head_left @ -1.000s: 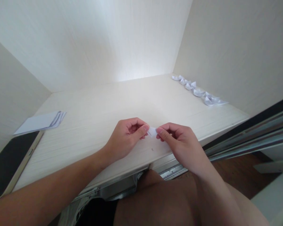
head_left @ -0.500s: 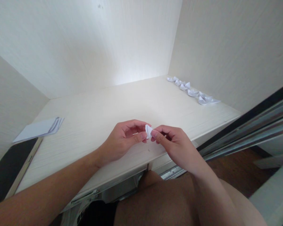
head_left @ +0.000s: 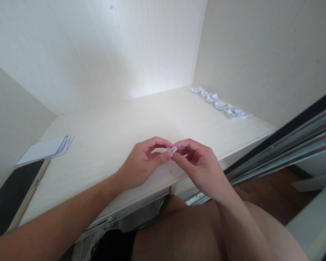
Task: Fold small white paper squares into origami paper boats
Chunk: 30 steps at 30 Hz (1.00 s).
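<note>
A small folded paper piece was held between both hands just above the near edge of the pale shelf. The left hand was closed on it, thumb and forefinger pinching its left end. The right hand was closed on its right end in the same manner, with the other fingers curled under. Only a narrow sliver of the paper was visible between the fingertips, so the exact fold could not be determined.

In the inspector's judgement, a crease was being pressed or tightened. For a clean result, the edges would need to be matched before pressure is applied, the pinch kept at the fold line itself, and the piece kept from twisting between the two grips. Light, even pressure would be advised, as so small a piece may be crushed or slip.

Compared with the frame half a second earlier, the paper was seen flatter and lower between the fingertips; then it had stood up as a small white triangle. The fingertips had been brought closer together. A row of finished folded pieces along the right wall, a stack of paper sheets at the left and a dark tablet beside it were found unchanged in position.
</note>
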{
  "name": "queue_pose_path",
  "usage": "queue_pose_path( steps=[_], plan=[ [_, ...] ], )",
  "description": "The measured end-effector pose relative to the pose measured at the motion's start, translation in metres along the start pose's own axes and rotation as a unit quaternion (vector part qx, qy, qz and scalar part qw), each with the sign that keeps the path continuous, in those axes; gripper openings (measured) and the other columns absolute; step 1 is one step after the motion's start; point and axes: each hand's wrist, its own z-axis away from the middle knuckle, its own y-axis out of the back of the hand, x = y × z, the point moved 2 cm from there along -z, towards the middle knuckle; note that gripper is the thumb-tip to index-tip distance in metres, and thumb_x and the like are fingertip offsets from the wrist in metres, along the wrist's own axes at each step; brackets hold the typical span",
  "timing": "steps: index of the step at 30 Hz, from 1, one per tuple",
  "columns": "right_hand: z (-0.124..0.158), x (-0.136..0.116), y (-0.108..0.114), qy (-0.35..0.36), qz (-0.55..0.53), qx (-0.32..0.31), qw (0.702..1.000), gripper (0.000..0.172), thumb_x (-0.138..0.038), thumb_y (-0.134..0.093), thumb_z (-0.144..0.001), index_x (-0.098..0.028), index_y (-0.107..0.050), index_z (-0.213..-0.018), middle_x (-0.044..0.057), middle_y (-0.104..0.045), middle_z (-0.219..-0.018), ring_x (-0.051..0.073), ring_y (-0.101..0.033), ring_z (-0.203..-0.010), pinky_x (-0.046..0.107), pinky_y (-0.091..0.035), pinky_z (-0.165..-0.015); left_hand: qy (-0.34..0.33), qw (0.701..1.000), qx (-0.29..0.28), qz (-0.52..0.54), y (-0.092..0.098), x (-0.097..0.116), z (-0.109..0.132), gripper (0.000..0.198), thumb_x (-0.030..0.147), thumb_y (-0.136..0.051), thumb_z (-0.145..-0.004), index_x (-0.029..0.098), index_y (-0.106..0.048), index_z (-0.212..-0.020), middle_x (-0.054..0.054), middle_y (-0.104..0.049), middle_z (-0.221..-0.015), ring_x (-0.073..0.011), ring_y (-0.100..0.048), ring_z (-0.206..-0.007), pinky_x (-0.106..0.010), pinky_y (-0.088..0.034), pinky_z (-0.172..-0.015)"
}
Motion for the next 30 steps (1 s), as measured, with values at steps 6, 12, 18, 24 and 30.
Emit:
queue_pose_path(
  steps=[6, 12, 18, 24, 30],
  plan=[
    [0.001, 0.000, 0.006, -0.005, -0.029, 0.010, 1.000, 0.019, -0.039, -0.078, -0.086, -0.022, -0.074, -0.093, 0.002, -0.073, -0.083, 0.017, -0.064, -0.075, 0.030, -0.047, -0.064, 0.024, 0.999, 0.038, 0.001, -0.001, 0.002, 0.002, 0.019, 0.028, -0.082, -0.085, 0.017, -0.080, -0.100, -0.007, -0.080, -0.097, -0.0201, -0.074, -0.090, -0.032, -0.059, -0.084],
    [0.000, -0.002, 0.009, -0.016, -0.026, 0.009, 0.999, 0.030, -0.049, -0.081, -0.083, -0.021, -0.074, -0.087, 0.001, -0.070, -0.076, 0.016, -0.059, -0.067, 0.029, -0.041, -0.059, -0.007, 0.999, 0.039, 0.033, -0.001, 0.001, 0.002, 0.015, 0.025, -0.086, -0.081, 0.019, -0.085, -0.094, -0.008, -0.077, -0.095, -0.0185, -0.072, -0.088, -0.029, -0.058, -0.080],
    [-0.001, -0.003, 0.010, -0.020, -0.020, 0.008, 1.000, 0.028, -0.046, -0.081, -0.083, -0.020, -0.071, -0.084, 0.000, -0.070, -0.071, 0.014, -0.057, -0.063, 0.028, -0.040, -0.057, 0.023, 0.994, -0.034, 0.099, 0.002, 0.001, 0.000, 0.023, 0.019, -0.087, -0.078, 0.022, -0.085, -0.101, -0.007, -0.074, -0.105, -0.0188, -0.071, -0.097, -0.031, -0.058, -0.087],
    [-0.001, -0.003, 0.011, -0.028, -0.063, 0.023, 0.997, 0.025, -0.041, -0.083, -0.082, -0.020, -0.069, -0.083, -0.001, -0.068, -0.064, 0.013, -0.057, -0.057, 0.028, -0.043, -0.056, 0.019, 0.996, -0.023, 0.089, 0.001, 0.001, 0.002, 0.034, 0.012, -0.087, -0.075, 0.022, -0.083, -0.107, -0.005, -0.078, -0.100, -0.0186, -0.072, -0.094, -0.032, -0.057, -0.088],
    [-0.001, -0.003, 0.014, -0.033, -0.106, 0.013, 0.994, 0.019, -0.037, -0.081, -0.083, -0.022, -0.074, -0.092, -0.001, -0.071, -0.070, 0.013, -0.063, -0.063, 0.027, -0.048, -0.059, 0.067, 0.996, 0.028, 0.054, 0.006, -0.005, 0.004, 0.023, 0.025, -0.088, -0.080, 0.021, -0.083, -0.102, -0.003, -0.079, -0.078, -0.0151, -0.071, -0.072, -0.029, -0.058, -0.075]
  ],
)
